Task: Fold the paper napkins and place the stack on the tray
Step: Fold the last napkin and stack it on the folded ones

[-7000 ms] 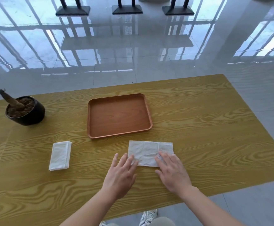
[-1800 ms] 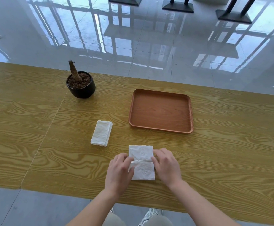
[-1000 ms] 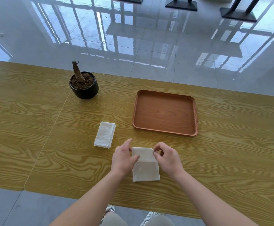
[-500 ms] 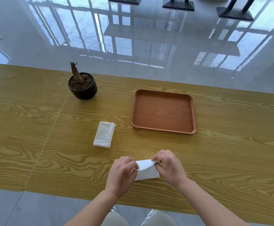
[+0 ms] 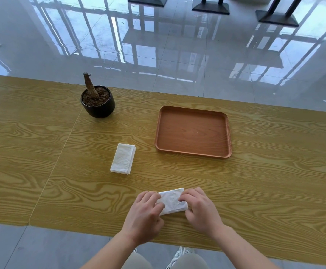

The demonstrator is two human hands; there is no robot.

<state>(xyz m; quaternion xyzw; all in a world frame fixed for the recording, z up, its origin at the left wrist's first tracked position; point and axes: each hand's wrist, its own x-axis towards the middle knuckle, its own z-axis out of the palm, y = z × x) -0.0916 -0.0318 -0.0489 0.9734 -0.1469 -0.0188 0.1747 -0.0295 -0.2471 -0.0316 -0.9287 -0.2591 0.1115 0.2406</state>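
A folded white paper napkin point(image 5: 172, 200) lies flat near the front edge of the wooden table point(image 5: 265, 181). My left hand point(image 5: 144, 216) presses on its left end and my right hand point(image 5: 201, 207) presses on its right end, fingers curled over the paper. A stack of folded white napkins point(image 5: 123, 161) lies further back and to the left, apart from both hands. The brown wooden tray point(image 5: 193, 131) sits behind and to the right, with nothing in it.
A black pot point(image 5: 98, 103) with soil and a bare stump stands at the back left of the table. A seam point(image 5: 61, 152) runs through the tabletop left of the stack. Glossy tiled floor and dark table bases point(image 5: 210, 5) lie beyond.
The napkin's far half has been folded down toward me, leaving a smaller flat rectangle. Both hands have gone from pinching its raised edge to pressing it flat.
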